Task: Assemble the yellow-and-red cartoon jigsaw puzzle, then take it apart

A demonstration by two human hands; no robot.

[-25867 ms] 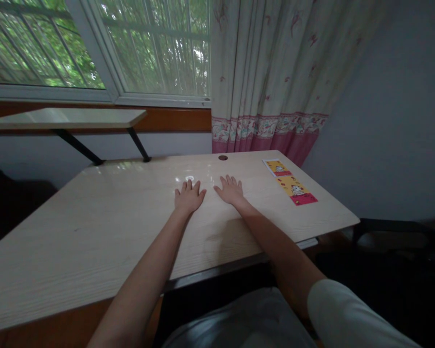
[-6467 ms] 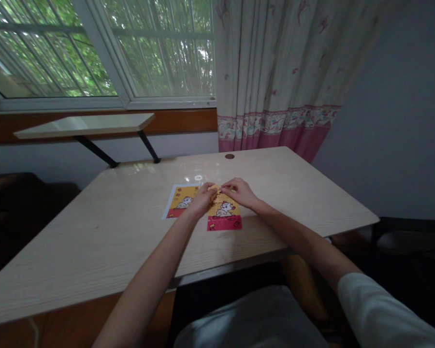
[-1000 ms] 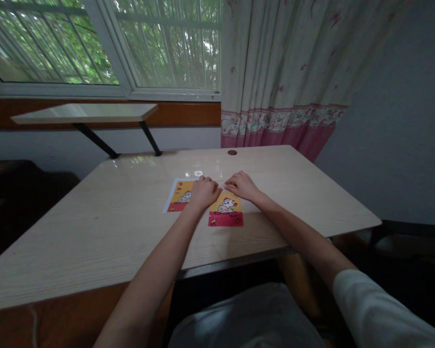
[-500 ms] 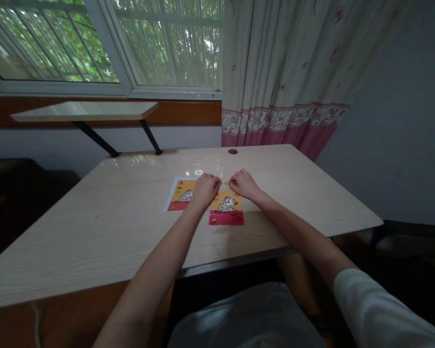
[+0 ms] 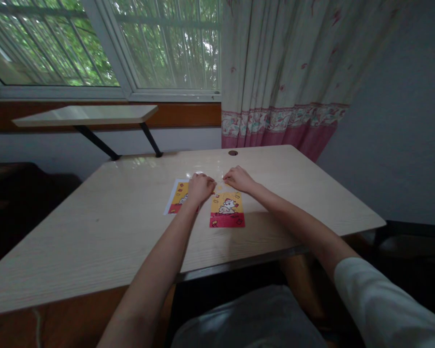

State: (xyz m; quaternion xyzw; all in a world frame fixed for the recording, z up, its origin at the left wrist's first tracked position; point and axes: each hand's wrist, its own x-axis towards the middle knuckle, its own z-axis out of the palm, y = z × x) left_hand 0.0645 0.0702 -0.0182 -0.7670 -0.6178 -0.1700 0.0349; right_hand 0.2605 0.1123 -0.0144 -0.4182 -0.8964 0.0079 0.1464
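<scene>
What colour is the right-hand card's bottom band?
The bottom band is pinkish red, shown in the head view.

Table top point(image 5: 130, 232): pale wood-look board, fine grain, smooth; I catch glossy glare toward the back.
Picture point(image 5: 227, 210): thin card or paper, I cannot tell which from here; printed face, fairly matt.
Sheet point(image 5: 177, 202): smooth printed paper, as I see it.
Shelf point(image 5: 87, 114): much the same wood-look board, with a sheen on top.
Shelf legs point(image 5: 96, 142): look to me like painted metal, matt.
Curtain point(image 5: 264, 63): soft-looking cloth, matt.
Window frame point(image 5: 111, 53): metal or plastic, smooth; I can't say which.
Window pane point(image 5: 174, 58): see-through glass.
Ledge point(image 5: 192, 116): varnished-looking wood, smooth.
Wall point(image 5: 391, 154): flat, matt paint.
Sleeve point(image 5: 364, 285): soft, matt cloth.
</scene>
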